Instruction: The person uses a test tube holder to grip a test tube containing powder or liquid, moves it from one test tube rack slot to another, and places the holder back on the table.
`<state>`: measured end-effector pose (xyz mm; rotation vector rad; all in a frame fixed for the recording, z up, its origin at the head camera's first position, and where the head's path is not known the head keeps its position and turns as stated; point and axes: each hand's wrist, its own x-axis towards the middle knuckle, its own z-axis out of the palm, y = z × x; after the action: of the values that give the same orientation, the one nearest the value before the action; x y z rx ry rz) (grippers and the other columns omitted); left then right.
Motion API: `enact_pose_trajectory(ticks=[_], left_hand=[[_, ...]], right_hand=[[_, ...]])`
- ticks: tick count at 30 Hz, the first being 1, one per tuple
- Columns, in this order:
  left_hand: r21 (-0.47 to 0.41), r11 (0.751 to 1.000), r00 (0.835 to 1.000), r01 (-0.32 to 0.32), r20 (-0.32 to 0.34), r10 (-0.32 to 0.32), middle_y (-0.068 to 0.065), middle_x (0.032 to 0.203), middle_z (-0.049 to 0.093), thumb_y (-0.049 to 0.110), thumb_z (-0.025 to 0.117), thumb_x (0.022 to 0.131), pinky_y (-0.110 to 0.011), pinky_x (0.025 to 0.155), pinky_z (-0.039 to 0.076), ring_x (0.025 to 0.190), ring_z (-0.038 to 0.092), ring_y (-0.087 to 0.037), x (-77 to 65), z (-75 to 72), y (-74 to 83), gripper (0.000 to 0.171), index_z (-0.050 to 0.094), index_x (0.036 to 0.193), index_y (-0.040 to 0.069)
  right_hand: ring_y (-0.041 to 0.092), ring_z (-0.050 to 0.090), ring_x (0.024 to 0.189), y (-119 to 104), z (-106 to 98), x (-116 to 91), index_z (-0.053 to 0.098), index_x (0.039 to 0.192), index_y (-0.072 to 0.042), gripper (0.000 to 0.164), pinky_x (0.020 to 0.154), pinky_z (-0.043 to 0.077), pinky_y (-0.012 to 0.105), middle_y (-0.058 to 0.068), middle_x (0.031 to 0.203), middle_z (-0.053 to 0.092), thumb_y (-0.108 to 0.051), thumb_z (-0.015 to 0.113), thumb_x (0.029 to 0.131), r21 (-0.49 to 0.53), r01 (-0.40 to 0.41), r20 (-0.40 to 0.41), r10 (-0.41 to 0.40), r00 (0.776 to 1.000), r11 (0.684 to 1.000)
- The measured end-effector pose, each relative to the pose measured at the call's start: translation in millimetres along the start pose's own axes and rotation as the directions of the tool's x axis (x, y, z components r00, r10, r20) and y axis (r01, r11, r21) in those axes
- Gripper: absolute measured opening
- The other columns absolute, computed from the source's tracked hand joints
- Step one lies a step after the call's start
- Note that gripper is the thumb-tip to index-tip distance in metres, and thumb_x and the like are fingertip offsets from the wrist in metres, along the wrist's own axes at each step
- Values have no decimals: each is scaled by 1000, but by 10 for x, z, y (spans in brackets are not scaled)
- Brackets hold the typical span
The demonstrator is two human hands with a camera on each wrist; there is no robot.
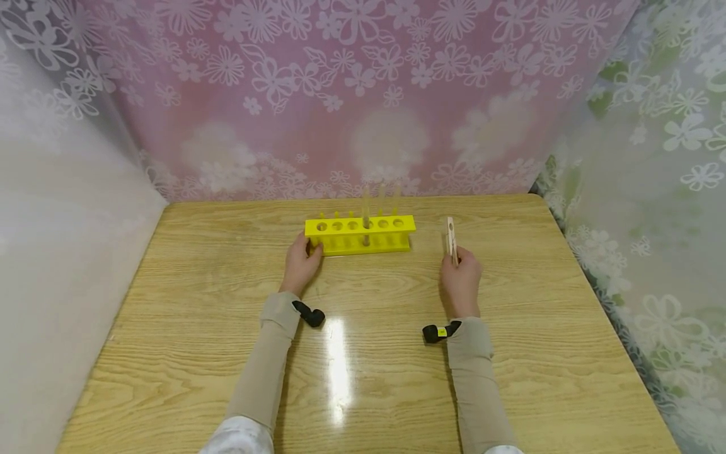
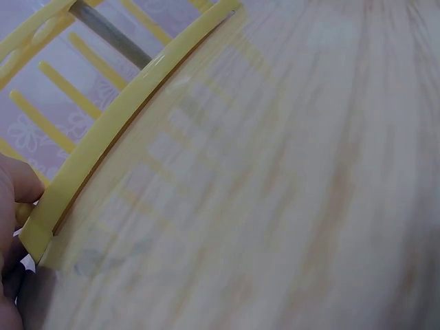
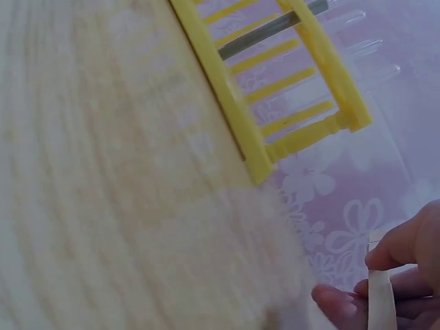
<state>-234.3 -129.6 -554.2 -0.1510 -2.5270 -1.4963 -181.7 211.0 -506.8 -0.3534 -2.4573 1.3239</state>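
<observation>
A yellow test tube rack [image 1: 360, 226] stands upright towards the back of the table. My left hand [image 1: 302, 261] grips its left end, the thumb at the front; in the left wrist view the fingers [image 2: 20, 180] are at the end of the base. One test tube [image 1: 366, 214] with greyish contents stands in a hole right of the rack's middle. Behind the top bar, clear empty-looking tubes [image 1: 396, 197] rise over pegs at the right. To the right of the rack, my right hand [image 1: 462, 280] pinches a wooden test tube clamp [image 1: 451, 236] pointing away from me.
The wood-grain table [image 1: 374, 378] extends around the rack and both arms. A pink flowered curtain [image 1: 340, 113] hangs behind the table's back edge. Pale sheets flank it, plain at left and flowered at right [image 1: 652, 189]. Each wrist carries a small black camera [image 1: 310, 314].
</observation>
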Motion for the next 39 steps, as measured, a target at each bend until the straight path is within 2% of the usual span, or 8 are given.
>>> enact_pose_trajectory(ticks=[3,7,13,17,21,25,31,39], left_hand=[[-1,1000,1000,0,-3,0,-17,114,61,12,59,97,-44,86,46,99,55,-28,-2,-1,6,29,58,124,1],[5,1000,1000,0,-4,0,-16,115,61,12,59,97,-44,87,45,99,55,-29,-3,-3,15,29,58,124,1],[9,1000,1000,-9,-2,9,-16,114,61,11,59,97,-44,86,45,98,55,-28,10,-9,21,30,58,125,1],[6,1000,1000,-14,-1,14,-16,111,61,11,59,97,-43,83,45,95,54,-28,19,-15,19,29,59,124,1],[-2,1000,1000,-11,1,11,-16,114,62,11,59,97,-43,86,46,98,56,-28,21,-12,5,31,58,126,2],[-2,1000,1000,-16,0,16,-17,115,62,11,59,97,-44,87,46,100,57,-29,17,-7,7,31,58,126,2],[9,1000,1000,-28,-3,28,-17,112,62,11,60,96,-43,84,45,96,55,-29,25,-10,22,28,60,123,0],[32,999,1000,5,-5,-5,-15,120,62,12,60,96,-44,91,46,106,58,-27,25,2,24,29,63,121,-2]], right_hand=[[22,41,56,-69,-44,9,69,95,2,18,51,33,32,12,70,54,-8,54,95,-39,11,-18,-12,1000,999],[26,51,66,-165,-96,17,72,110,2,23,59,37,33,18,84,68,-8,59,95,-66,34,-44,-37,998,997],[26,50,62,-305,-173,15,72,104,3,19,55,34,31,18,80,68,-8,62,93,-75,85,-70,-90,993,994],[23,50,60,-386,-214,15,72,105,3,20,53,34,28,18,84,69,-10,64,93,-92,107,-83,-115,990,990],[7,53,51,-463,-249,10,72,109,3,20,46,38,18,20,90,71,-9,65,94,-64,134,-59,-138,989,989],[-5,48,45,-549,-291,12,72,110,4,20,41,37,14,21,89,71,-7,65,94,-31,161,-29,-161,986,987],[-2,47,42,-687,-359,24,74,107,1,19,40,36,17,18,81,71,-10,66,94,-44,194,-1,-194,981,980],[5,52,44,-860,-430,-16,75,107,-2,19,40,38,20,16,80,71,-14,68,94,-25,241,47,-239,970,970]])
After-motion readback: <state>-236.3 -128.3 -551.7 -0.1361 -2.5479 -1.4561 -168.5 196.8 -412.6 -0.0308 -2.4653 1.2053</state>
